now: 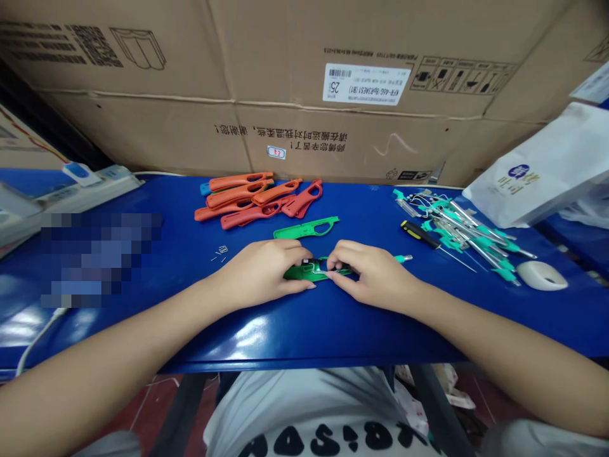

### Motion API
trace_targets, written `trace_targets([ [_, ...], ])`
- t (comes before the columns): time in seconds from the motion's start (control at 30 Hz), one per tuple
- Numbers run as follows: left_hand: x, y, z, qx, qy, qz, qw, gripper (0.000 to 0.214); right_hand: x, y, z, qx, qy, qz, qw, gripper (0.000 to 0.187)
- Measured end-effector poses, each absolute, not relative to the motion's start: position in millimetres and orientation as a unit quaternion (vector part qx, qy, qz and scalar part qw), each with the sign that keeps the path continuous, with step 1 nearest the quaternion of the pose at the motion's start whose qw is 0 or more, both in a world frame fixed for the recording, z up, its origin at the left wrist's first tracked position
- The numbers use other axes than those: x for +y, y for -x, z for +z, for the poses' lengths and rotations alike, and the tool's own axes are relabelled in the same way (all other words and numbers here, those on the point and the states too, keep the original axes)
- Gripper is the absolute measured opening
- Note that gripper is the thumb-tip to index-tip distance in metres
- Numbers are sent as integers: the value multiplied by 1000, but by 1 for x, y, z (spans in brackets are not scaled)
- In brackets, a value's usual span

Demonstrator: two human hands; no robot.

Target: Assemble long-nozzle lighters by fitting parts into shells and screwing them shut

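Note:
My left hand grips the left end of a green lighter casing half, its fingers closed around the dark parts lying inside. From the other side my right hand pinches a thin white wire over the casing, thumb and forefinger together. A metal-tipped teal lighter rod sticks out to the right behind my right hand; the hand hides its middle. Just beyond both hands lies another green casing half with a loop-shaped opening. Several tiny screws are scattered left of my left hand.
Several orange and red casing halves are piled at the back. Right of my hands lie a black-and-yellow screwdriver, a heap of teal lighter rods and a white rounded object. A cardboard box stands behind the blue table.

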State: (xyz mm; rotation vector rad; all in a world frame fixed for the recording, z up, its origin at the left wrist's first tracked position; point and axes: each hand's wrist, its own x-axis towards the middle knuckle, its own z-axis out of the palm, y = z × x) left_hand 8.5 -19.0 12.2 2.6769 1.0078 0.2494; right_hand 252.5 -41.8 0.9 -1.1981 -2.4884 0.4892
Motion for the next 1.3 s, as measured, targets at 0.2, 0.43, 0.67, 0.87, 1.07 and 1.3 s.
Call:
trace_targets([
  [0.2, -18, -8, 11, 346, -925, 86, 129, 28, -41, -252, 2, -863, 438, 185, 173, 7],
  [0.43, -18, -9, 11, 344, -925, 92, 135, 27, -43, -251, 1, -861, 436, 191, 177, 9],
  [0.67, -16, -7, 11, 343, -922, 96, 149, 28, -38, -259, 10, -852, 412, 257, 195, 8],
  [0.87, -14, -6, 13, 347, -921, 87, 154, 28, -40, -269, 23, -911, 313, 257, 73, 15],
  [1.07, -13, -4, 12, 337, -924, 95, 152, 32, -30, -278, 26, -892, 370, 213, 151, 15],
  [1.3, -10, -2, 9, 333, -926, 98, 147, 35, -14, -300, 25, -884, 371, 237, 153, 14],
])
